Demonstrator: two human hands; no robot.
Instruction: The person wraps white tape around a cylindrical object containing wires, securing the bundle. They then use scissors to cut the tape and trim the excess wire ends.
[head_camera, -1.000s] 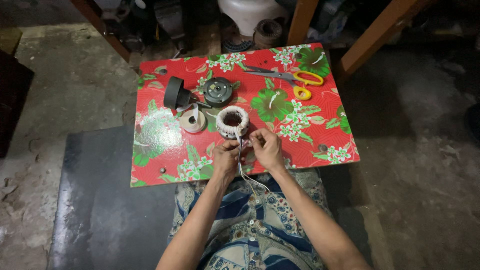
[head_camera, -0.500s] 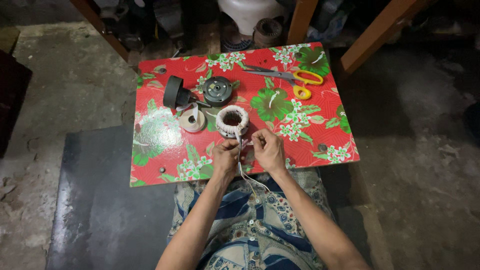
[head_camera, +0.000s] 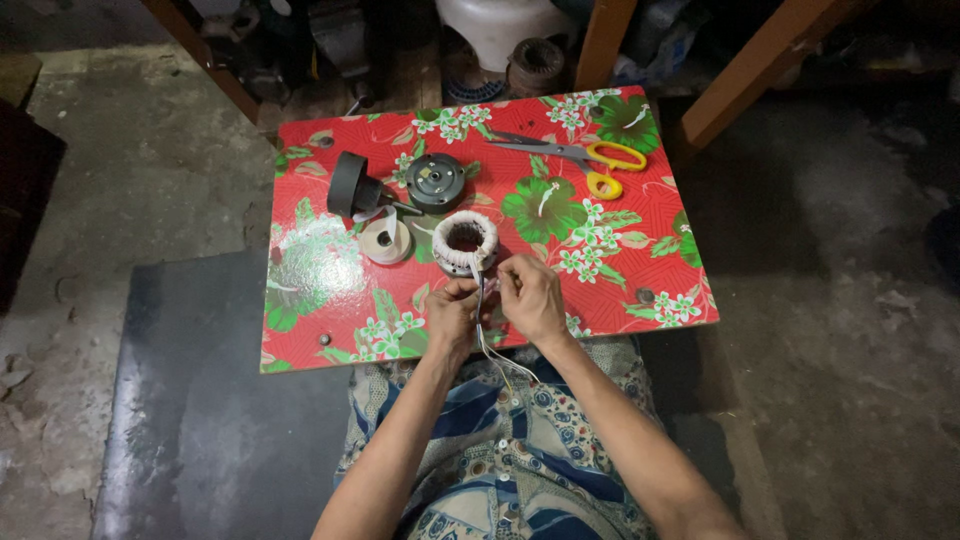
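Observation:
A white-wrapped ring-shaped motor coil (head_camera: 465, 241) lies on a low red table with a flower-print cover (head_camera: 620, 250). Thin wires (head_camera: 487, 330) run from the coil down toward my lap. My left hand (head_camera: 452, 312) and my right hand (head_camera: 530, 296) meet just below the coil, both pinching these wires between the fingertips. The fingertips hide where the wires join.
On the table sit a roll of white tape (head_camera: 385, 240), a dark round motor part (head_camera: 435, 183), a black roll (head_camera: 349, 186) and yellow-handled scissors (head_camera: 590, 160). Wooden legs (head_camera: 750, 70) and clutter stand behind. A dark mat (head_camera: 200, 400) lies on the concrete floor at left.
My hands stay at the wires under the coil, with only slight finger shifts. Nothing else on the table has moved.

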